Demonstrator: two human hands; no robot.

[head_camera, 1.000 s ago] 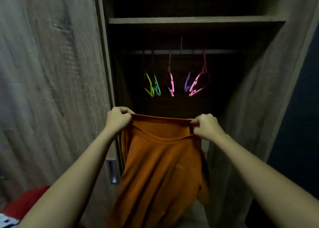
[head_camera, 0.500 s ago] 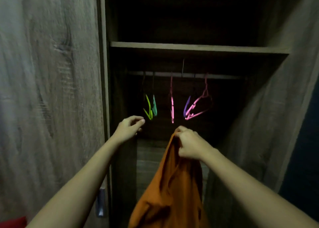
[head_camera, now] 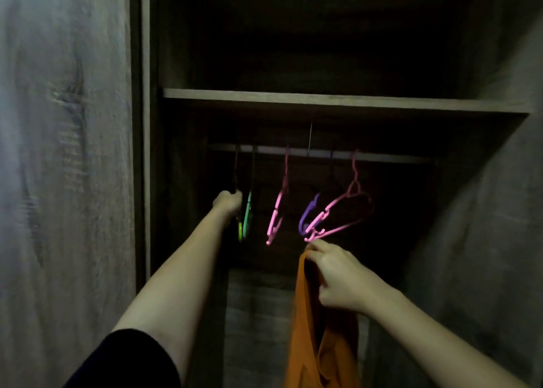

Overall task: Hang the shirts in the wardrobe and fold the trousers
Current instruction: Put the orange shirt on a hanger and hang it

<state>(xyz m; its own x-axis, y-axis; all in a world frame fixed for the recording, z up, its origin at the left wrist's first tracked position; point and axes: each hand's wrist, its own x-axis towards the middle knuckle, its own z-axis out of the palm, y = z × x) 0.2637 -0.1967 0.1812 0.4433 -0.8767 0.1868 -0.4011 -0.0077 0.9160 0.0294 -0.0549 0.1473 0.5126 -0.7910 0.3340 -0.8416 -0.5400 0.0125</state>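
Observation:
An orange shirt (head_camera: 305, 329) hangs bunched from my right hand (head_camera: 338, 279), which grips its collar in front of the open wardrobe. My left hand (head_camera: 228, 204) reaches up into the wardrobe and grips the leftmost, yellow-green hanger (head_camera: 240, 231), next to a green hanger (head_camera: 248, 211). Several plastic hangers hang from the rail (head_camera: 320, 154): a pink hanger (head_camera: 277, 208), a purple one (head_camera: 308, 215) and another pink one (head_camera: 340, 211). The inside of the wardrobe is dark.
A wooden shelf (head_camera: 338, 101) runs across above the rail. The closed wardrobe door (head_camera: 64, 152) fills the left side, and the open door panel (head_camera: 484, 211) stands at the right. A lower wooden panel (head_camera: 258, 299) sits behind the shirt.
My left hand let go of the shirt and rose to the leftmost hanger. The shirt now hangs from my right hand alone, bunched. The view tilted upward.

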